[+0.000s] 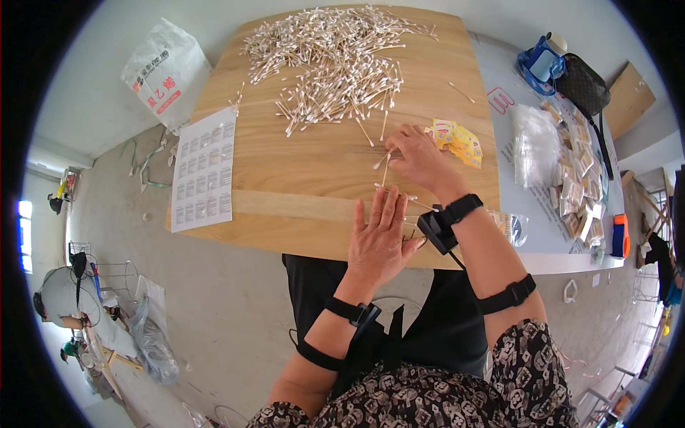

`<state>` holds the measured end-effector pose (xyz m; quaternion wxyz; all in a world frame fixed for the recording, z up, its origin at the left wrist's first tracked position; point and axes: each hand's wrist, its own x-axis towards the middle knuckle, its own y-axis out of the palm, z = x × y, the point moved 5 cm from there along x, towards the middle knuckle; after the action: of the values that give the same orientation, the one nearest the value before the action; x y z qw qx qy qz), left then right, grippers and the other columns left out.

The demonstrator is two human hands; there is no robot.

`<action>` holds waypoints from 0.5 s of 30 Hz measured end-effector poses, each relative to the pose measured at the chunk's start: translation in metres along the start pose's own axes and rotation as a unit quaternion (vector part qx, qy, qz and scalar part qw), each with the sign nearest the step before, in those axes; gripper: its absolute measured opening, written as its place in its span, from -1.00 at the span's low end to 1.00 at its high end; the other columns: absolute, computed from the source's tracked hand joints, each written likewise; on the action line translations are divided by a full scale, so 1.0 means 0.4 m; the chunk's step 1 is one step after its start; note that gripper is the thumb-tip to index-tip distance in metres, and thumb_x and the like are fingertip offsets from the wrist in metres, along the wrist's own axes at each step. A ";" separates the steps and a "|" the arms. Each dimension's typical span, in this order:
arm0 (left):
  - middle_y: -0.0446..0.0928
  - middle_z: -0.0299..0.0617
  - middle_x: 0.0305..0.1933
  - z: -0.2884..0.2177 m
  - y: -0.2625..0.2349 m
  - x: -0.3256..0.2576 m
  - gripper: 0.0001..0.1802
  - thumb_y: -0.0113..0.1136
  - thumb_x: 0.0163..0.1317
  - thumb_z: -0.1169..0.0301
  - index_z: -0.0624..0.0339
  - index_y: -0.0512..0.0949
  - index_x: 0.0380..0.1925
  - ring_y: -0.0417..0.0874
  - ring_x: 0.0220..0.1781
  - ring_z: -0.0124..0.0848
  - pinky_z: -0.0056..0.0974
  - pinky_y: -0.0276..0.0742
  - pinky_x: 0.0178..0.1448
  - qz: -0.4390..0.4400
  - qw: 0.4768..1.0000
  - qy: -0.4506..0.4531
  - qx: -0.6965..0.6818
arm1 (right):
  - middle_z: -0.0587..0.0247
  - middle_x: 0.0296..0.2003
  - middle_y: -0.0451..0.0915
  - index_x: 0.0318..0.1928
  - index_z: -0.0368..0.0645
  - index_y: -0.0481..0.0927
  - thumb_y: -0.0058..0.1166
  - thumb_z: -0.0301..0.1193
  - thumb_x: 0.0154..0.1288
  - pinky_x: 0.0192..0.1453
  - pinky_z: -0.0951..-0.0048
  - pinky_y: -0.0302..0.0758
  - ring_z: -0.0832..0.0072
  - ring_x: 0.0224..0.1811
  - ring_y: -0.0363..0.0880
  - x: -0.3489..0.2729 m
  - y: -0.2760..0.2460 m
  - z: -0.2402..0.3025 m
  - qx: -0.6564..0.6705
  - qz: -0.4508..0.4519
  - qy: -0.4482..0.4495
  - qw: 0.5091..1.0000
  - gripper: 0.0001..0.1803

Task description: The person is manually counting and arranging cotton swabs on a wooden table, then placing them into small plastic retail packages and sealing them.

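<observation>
Basically, clock is centred on the left hand (380, 239): it lies low over the tabletop (307, 187), fingers straight and close together, thumb out toward 3. Right hand (421, 160) at 1 o'clock, fingers curled, thumb and fingertips bunched by a few loose cotton swabs (386, 171); can't tell whether one is actually pinched. Those swabs sit at 12, right off the left fingertips, with a few more partly hidden between the hands.

Likely trouble: thin round sticks would roll or fan out if the left palm lifts or slides; near table edge at 6, so strays could drop. Black wrist device (437, 230) on the right arm, just beside the left thumb, could snag sticks if that forearm swings.

Further out: big swab pile (335, 71) about 12, yellow packets (460, 141) about 1, clear bags (535, 146) at 2, filled packets (574, 178) between 2 and 3, printed sheet (203, 171) about 10.
</observation>
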<state>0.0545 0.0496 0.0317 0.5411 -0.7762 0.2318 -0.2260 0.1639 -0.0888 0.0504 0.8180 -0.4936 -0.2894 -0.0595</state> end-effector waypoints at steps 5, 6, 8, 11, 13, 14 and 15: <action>0.00 -0.11 0.58 0.011 -0.012 -0.008 -0.09 0.11 0.26 -0.11 0.18 0.10 0.46 -0.08 0.62 -0.13 0.17 -0.21 0.58 0.007 1.000 -0.012 -0.003 | 0.16 -0.51 0.60 -0.35 -0.18 0.58 0.25 -0.23 0.03 -0.25 0.16 0.50 0.13 -0.38 0.60 -0.001 0.019 -0.006 0.082 0.173 0.196 0.962 -0.71; 0.01 -0.11 0.58 0.008 -0.011 -0.006 -0.10 0.10 0.26 -0.11 0.19 0.12 0.45 -0.08 0.62 -0.12 0.17 -0.20 0.58 -0.001 1.000 -0.008 -0.004 | 0.15 -0.57 0.58 -0.38 -0.18 0.58 0.28 -0.15 0.05 -0.26 0.15 0.50 0.13 -0.41 0.60 0.000 0.020 -0.022 0.131 0.154 0.239 0.950 -0.66; 0.01 -0.11 0.57 0.010 -0.006 -0.007 -0.11 0.10 0.26 -0.11 0.19 0.14 0.44 -0.07 0.62 -0.11 0.18 -0.19 0.58 -0.007 1.000 -0.003 -0.004 | 0.11 -0.49 0.61 -0.31 -0.20 0.60 0.29 -0.09 0.07 -0.21 0.16 0.51 0.14 -0.34 0.62 0.043 0.030 -0.028 0.095 0.130 0.297 0.941 -0.59; 0.01 -0.09 0.57 0.006 -0.002 -0.005 -0.13 0.10 0.26 -0.11 0.20 0.17 0.42 -0.08 0.62 -0.10 0.19 -0.18 0.57 0.000 1.000 0.004 0.003 | 0.01 -0.32 0.63 -0.21 -0.24 0.60 0.30 0.00 0.08 -0.09 0.15 0.52 0.13 -0.19 0.62 0.085 0.071 -0.015 -0.033 0.068 0.306 0.949 -0.47; 0.02 -0.06 0.56 0.006 -0.001 -0.006 -0.13 0.10 0.26 -0.11 0.21 0.19 0.41 -0.08 0.62 -0.09 0.20 -0.18 0.57 0.007 1.000 -0.002 -0.001 | -0.08 -0.08 0.58 -0.13 -0.27 0.56 0.29 -0.08 0.12 0.08 0.09 0.48 0.05 0.02 0.55 0.109 0.087 0.009 -0.102 0.119 0.275 0.948 -0.49; 0.02 -0.06 0.56 0.010 -0.001 -0.007 -0.13 0.10 0.26 -0.11 0.21 0.19 0.41 -0.08 0.62 -0.09 0.20 -0.18 0.57 0.006 1.000 -0.003 -0.001 | -0.08 -0.08 0.58 -0.13 -0.27 0.56 0.29 -0.08 0.12 0.08 0.09 0.48 0.05 0.02 0.55 0.112 0.095 0.005 -0.101 0.120 0.274 0.949 -0.49; 0.02 -0.05 0.56 0.013 0.000 -0.009 -0.13 0.10 0.26 -0.11 0.21 0.19 0.42 -0.08 0.62 -0.09 0.19 -0.18 0.57 0.007 1.000 -0.004 -0.003 | -0.02 -0.08 0.59 -0.10 -0.23 0.58 0.25 -0.15 0.14 0.07 0.11 0.51 0.08 0.04 0.56 0.116 0.105 0.000 -0.072 0.135 0.270 0.951 -0.56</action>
<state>0.0547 0.0556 0.0299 0.5414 -0.7770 0.2355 -0.2186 0.2180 -0.0587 0.0426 0.8283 -0.5509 0.0165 -0.1006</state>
